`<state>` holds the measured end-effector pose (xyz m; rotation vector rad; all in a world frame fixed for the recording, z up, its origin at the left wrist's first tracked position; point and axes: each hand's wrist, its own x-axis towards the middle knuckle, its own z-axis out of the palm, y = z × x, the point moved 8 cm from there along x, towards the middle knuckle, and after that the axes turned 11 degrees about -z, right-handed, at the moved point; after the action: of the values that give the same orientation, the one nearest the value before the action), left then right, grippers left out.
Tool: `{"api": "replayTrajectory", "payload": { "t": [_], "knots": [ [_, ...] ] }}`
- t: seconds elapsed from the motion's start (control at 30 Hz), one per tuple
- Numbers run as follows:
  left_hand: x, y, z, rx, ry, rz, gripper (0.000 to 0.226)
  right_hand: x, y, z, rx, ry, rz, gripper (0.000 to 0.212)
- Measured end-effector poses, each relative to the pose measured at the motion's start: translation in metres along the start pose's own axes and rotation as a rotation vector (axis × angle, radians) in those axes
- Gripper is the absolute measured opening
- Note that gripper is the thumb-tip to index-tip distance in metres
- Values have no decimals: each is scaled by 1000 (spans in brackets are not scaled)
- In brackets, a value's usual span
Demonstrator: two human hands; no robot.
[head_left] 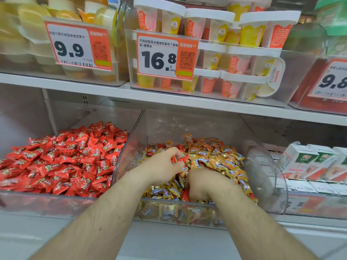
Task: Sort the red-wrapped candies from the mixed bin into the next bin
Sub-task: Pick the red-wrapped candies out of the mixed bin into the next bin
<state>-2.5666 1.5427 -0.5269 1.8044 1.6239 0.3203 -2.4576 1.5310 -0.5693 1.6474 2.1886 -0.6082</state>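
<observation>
A shop: shelves hold clear bins of wrapped candies (62, 158) behind orange price tags (165, 55).

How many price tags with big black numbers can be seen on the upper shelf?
3. The 9.9 tag is on the left bin, the 16.8 tag on the middle bin, and a third tag is cut off at the right edge.
</observation>
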Motion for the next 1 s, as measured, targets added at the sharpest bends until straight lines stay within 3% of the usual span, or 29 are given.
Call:
{"api": "replayTrajectory", "payload": {
  "t": [0.07,0.17,0.23,0.37,0.5,0.63,0.77,0.8,0.87,1.0],
  "knots": [
    [-2,1,-1,15,6,20,17,-3,6,-4,30,49,4,29],
    [-8,9,-6,-102,30,68,11,-15,14,-15,211,170,-50,17],
    [-16,13,-10,-258,22,88,9,-27,21,-25,393,303,-75,9],
    [-37,11,-13,-665,-134,47,13,-54,35,-38,774,604,-56,21],
    [-64,4,-34,-1112,-301,8,17,-65,15,-38,1138,585,-125,29],
    [-77,-26,-70,-1319,-246,0,22,-70,-38,-55,1304,512,-219,26],
    [-78,-94,-110,-1381,40,-124,21,-73,-110,-90,1182,490,-367,3],
    [-79,-111,-119,-1375,127,-163,19,-69,-128,-99,1107,495,-410,8],
    [-81,-141,-132,-1303,273,-242,16,-57,-161,-116,876,544,-467,21],
    [-81,-167,-147,-956,422,-305,13,-26,-215,-137,271,667,-526,26]
  ]
}}
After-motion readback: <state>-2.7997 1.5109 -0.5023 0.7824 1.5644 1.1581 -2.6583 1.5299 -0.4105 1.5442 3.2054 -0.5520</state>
